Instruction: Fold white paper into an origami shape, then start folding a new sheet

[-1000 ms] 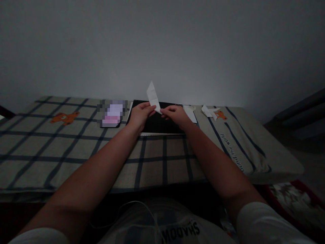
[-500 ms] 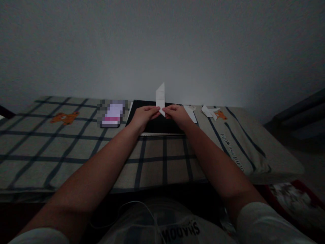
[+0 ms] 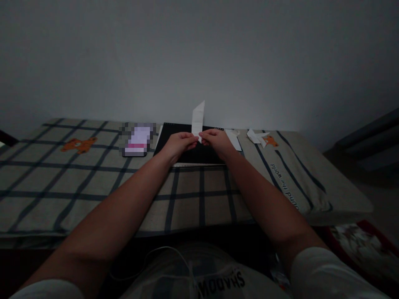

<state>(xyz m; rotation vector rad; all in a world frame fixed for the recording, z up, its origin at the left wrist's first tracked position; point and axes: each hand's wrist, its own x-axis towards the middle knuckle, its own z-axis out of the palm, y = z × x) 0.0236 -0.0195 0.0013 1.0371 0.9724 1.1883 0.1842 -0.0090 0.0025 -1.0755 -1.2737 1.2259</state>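
A folded strip of white paper (image 3: 198, 119) stands upright between my hands, its top cut to a slanted point and leaning slightly right. My left hand (image 3: 181, 144) pinches its lower left edge between thumb and fingers. From the other side my right hand (image 3: 215, 139) pinches the lower right edge, the fingertips of both hands nearly meeting. The paper's bottom end is partly hidden by the fingers. Beneath the hands lies a black notebook (image 3: 199, 157) with punched holes along its far edge.
Left of the notebook lies a phone (image 3: 137, 141), its screen lit and blurred. To the right are a white sheet (image 3: 234, 140) and folded paper pieces (image 3: 257, 137). A checked cloth (image 3: 199, 195) covers the table, which meets a grey wall (image 3: 199, 54). A red-rimmed container (image 3: 368, 243) stands low at right.
The paper strip's top has tilted a little to the right. My left hand has shifted slightly, and both hands keep their pinch on the paper.
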